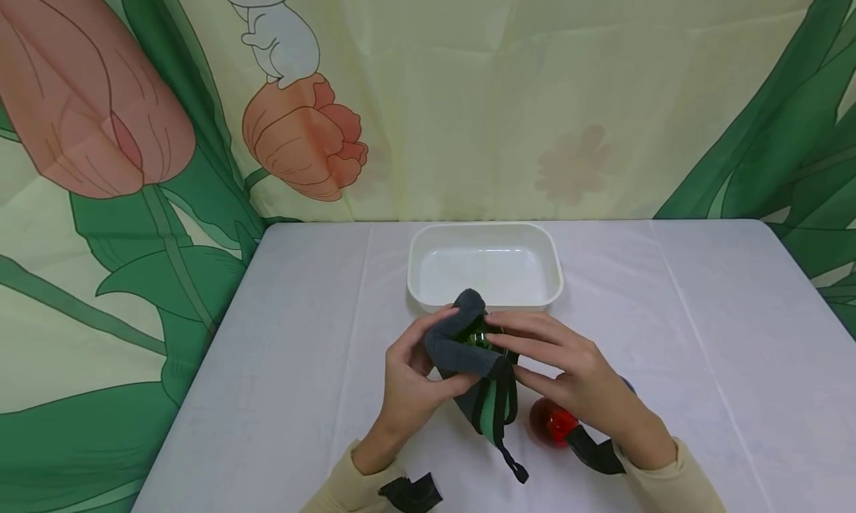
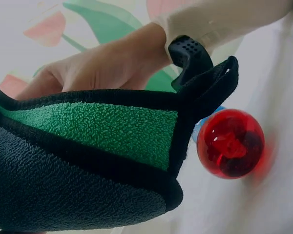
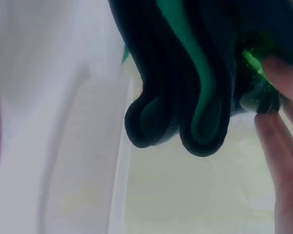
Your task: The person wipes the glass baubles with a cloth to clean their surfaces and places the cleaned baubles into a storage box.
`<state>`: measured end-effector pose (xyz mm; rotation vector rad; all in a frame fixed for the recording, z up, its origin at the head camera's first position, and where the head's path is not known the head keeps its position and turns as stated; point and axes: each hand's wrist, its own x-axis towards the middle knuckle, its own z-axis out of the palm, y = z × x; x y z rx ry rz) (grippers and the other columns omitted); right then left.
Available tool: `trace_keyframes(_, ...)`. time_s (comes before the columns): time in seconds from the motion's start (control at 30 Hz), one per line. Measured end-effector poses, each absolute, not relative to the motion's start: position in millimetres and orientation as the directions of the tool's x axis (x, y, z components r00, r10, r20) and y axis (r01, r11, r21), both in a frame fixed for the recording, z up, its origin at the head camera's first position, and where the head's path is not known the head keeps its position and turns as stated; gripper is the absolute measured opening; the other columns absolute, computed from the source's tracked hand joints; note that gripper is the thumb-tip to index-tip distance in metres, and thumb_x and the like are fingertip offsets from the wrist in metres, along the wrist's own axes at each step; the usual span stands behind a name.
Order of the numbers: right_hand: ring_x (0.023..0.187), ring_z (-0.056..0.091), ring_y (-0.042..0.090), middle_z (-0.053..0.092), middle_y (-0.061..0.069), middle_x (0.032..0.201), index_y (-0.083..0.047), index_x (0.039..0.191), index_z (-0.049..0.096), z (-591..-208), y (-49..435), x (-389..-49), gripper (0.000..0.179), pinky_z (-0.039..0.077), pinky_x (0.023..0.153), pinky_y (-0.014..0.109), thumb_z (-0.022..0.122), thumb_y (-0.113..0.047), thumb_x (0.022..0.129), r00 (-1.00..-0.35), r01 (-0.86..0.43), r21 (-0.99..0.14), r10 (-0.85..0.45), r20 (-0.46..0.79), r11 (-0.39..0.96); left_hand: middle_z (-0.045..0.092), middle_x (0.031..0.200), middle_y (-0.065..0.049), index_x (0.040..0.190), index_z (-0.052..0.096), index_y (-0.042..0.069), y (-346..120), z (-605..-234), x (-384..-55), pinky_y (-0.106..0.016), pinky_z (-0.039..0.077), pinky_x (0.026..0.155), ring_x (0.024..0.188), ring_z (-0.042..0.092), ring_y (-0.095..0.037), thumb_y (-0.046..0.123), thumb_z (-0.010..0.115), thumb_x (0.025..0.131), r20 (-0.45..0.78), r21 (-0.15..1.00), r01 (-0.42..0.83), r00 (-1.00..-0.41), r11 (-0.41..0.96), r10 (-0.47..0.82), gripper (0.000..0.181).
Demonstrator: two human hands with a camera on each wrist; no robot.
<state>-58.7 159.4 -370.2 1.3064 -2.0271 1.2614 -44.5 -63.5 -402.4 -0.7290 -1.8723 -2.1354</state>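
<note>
Your left hand (image 1: 416,385) grips, thumb opposite fingers. Your right hand (image 1: 580,372) has fingers extended, pointing left. Forearms (image 1: 357,477) angle inward.

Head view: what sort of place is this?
Probably an indoor tabletop recording setup: a printed floral backdrop hangs behind a white-covered table, and a black device sits by the person's left sleeve.

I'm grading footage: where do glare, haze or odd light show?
Head view: even light, sheen inside the white tray; left wrist view: highlights on the red ball, a red glow beside it; right wrist view: hazy, the dark cloth partly near black.
</note>
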Motion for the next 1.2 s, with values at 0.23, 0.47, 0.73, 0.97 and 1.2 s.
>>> trace_keyframes(0.23,0.125,0.056,0.018,0.063,0.017,0.130,0.001,0.123,0.068,-372.6,159.1,-57.8,0.038,0.047,0.099,0.019,0.060,-0.027,0.099,-0.533,-0.838,-0.515,-0.471,0.703,0.179,0.054,0.136,-0.024,0.133,0.054,-0.004,-63.3,-400.3,-44.0,-0.033,0.054,0.094,0.119,0.062,-0.024,-0.016,0.075,0.073,0.461,0.883,0.432,-0.870,-0.182,0.174,0.066)
trace_keyframes(0.47,0.116,0.063,0.011,0.064,0.013,0.130,-0.001,0.131,0.062,-374.3,162.0,-53.2,0.055,0.058,0.081,0.028,0.076,0.009,0.079,-0.783,-0.571,-0.804,-0.405,0.472,0.166,0.055,0.136,-0.024,0.136,0.052,-0.003,-62.3,-402.3,-45.2,-0.034,0.055,0.093,0.116,0.063,-0.022,-0.016,0.076,0.073,0.483,0.872,0.450,-0.855,-0.193,0.188,0.069)
trace_keyframes(0.73,0.120,0.061,0.009,0.061,0.008,0.135,-0.007,0.135,0.060,-372.3,164.1,-52.1,0.066,0.055,0.090,0.025,0.079,0.011,0.075,-0.804,-0.547,-0.796,-0.428,0.414,0.258,0.054,0.138,-0.023,0.134,0.055,-0.003,-61.2,-399.2,-43.2,-0.034,0.054,0.095,0.119,0.062,-0.026,-0.014,0.078,0.072,0.460,0.885,0.438,-0.873,-0.157,0.162,0.067)
trace_keyframes(0.97,0.128,0.055,0.014,0.059,0.009,0.137,-0.006,0.135,0.061,-377.6,162.6,-55.2,0.047,0.046,0.101,0.020,0.070,-0.024,0.092,-0.706,-0.679,-0.693,-0.473,0.526,0.242,0.055,0.138,-0.021,0.134,0.055,-0.002,-59.5,-399.1,-42.1,-0.033,0.056,0.092,0.118,0.063,-0.025,-0.014,0.078,0.072,0.446,0.892,0.426,-0.883,-0.151,0.144,0.068)
trace_keyframes(1.2,0.119,0.063,0.012,0.064,0.014,0.132,-0.002,0.134,0.060,-379.1,161.0,-56.2,0.056,0.054,0.090,0.023,0.077,0.003,0.081,-0.721,-0.661,-0.722,-0.439,0.536,0.203,0.054,0.139,-0.022,0.134,0.055,-0.001,-61.3,-398.4,-43.5,-0.032,0.055,0.094,0.118,0.063,-0.023,-0.013,0.078,0.074,0.437,0.898,0.419,-0.885,-0.135,0.161,0.066)
